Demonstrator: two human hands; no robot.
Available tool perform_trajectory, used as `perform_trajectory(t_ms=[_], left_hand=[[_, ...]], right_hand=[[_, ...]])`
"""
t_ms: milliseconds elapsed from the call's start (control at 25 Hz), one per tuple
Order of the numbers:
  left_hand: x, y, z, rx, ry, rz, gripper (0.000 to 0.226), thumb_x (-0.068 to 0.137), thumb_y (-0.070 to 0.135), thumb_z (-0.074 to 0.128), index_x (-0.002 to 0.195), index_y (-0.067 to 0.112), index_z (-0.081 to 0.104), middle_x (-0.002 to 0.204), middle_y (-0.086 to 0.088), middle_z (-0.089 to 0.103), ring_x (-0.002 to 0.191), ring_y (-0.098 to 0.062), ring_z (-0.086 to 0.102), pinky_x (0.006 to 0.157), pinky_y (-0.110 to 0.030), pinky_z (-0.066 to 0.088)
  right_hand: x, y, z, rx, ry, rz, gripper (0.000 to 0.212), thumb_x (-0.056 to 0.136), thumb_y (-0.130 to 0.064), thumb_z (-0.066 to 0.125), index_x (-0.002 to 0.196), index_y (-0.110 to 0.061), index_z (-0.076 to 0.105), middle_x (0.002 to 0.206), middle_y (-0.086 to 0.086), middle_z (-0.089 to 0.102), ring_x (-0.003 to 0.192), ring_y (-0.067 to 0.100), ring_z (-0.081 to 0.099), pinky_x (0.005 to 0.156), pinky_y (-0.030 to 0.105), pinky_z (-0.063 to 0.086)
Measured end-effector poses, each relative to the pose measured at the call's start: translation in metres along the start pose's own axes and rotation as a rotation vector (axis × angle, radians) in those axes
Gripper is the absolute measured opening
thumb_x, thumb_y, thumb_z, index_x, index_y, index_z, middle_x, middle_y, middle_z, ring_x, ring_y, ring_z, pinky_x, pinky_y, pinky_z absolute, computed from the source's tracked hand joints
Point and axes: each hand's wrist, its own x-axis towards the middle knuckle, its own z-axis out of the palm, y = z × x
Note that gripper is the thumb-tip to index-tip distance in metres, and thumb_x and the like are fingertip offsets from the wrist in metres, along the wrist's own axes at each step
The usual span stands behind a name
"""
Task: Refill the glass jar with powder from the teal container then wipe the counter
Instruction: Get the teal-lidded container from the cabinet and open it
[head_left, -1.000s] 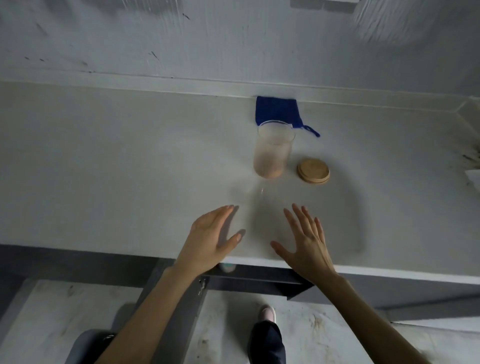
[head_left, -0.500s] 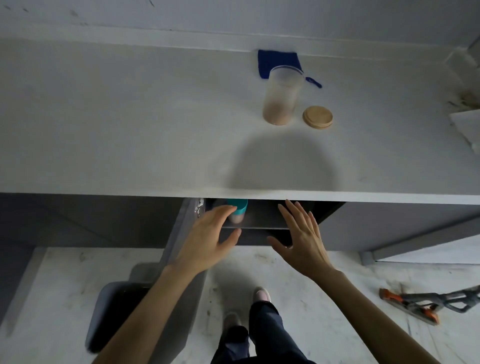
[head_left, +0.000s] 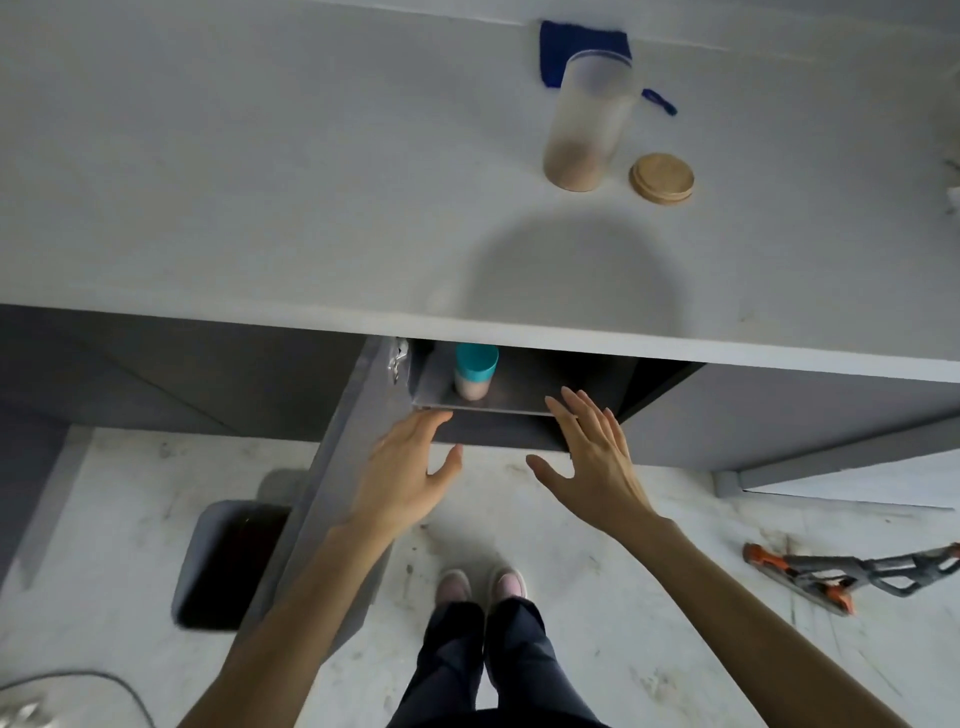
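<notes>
Both arms outstretched, left hand (head_left: 410, 467) and right hand (head_left: 592, 457) spread, empty, below shelved teal container (head_left: 474, 371)

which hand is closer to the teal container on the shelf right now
Left. The left hand is open just below the teal container, fingertips at the shelf edge under it. The right hand, also open, is off to the container's right, farther away.

counter (head_left: 260, 182): pale grey, plain | cloth (head_left: 556, 47): deep blue | glass jar (head_left: 589, 119): frosted clear, tan powder at bottom | lid (head_left: 662, 177): light wood | teal container (head_left: 475, 370): teal cap, pinkish-white body | cabinet (head_left: 779, 415): dark grey | floor (head_left: 649, 597): mottled off-white | shoes (head_left: 480, 584): pink | trousers (head_left: 488, 660): dark navy | tool (head_left: 852, 574): grey and orange
</notes>
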Motion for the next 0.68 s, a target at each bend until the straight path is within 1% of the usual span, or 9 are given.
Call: perform_trajectory(t_ms=[240, 400, 560, 680], left_hand=[[0.007, -0.003, 0.027, 0.009, -0.013, -0.117, 0.043, 0.085, 0.022, 0.057, 0.124, 0.006, 0.048, 0.125, -0.014, 0.056, 0.111, -0.031, 0.053, 0.096, -0.043, 0.042], [0.019, -0.014, 0.056, 0.020, -0.022, -0.143, 0.045, 0.085, 0.024, 0.056, 0.125, 0.006, 0.046, 0.126, -0.013, 0.055, 0.114, -0.029, 0.053, 0.098, -0.044, 0.041], [0.029, -0.035, 0.096, 0.021, -0.037, -0.174, 0.050, 0.085, 0.028, 0.057, 0.128, 0.009, 0.043, 0.131, -0.010, 0.052, 0.117, -0.026, 0.050, 0.099, -0.042, 0.040], [0.039, -0.054, 0.127, 0.027, -0.064, -0.175, 0.053, 0.085, 0.032, 0.056, 0.131, 0.011, 0.039, 0.134, -0.008, 0.049, 0.120, -0.024, 0.048, 0.101, -0.041, 0.039]], right_hand=[[0.008, 0.015, 0.016, 0.056, -0.050, -0.005, 0.066, 0.086, -0.044, 0.050, 0.140, -0.017, 0.023, 0.151, 0.005, 0.021, 0.139, 0.022, 0.012, 0.110, 0.032, 0.002], [0.023, 0.030, 0.036, 0.074, -0.088, 0.007, 0.066, 0.085, -0.043, 0.052, 0.139, -0.018, 0.023, 0.151, 0.005, 0.021, 0.138, 0.024, 0.016, 0.111, 0.036, 0.012], [0.036, 0.047, 0.065, 0.102, -0.109, 0.019, 0.066, 0.085, -0.042, 0.053, 0.139, -0.017, 0.025, 0.149, 0.005, 0.025, 0.136, 0.024, 0.023, 0.109, 0.037, 0.023], [0.051, 0.061, 0.094, 0.141, -0.116, 0.032, 0.067, 0.085, -0.040, 0.054, 0.139, -0.016, 0.024, 0.149, 0.005, 0.026, 0.135, 0.023, 0.026, 0.108, 0.037, 0.026]])
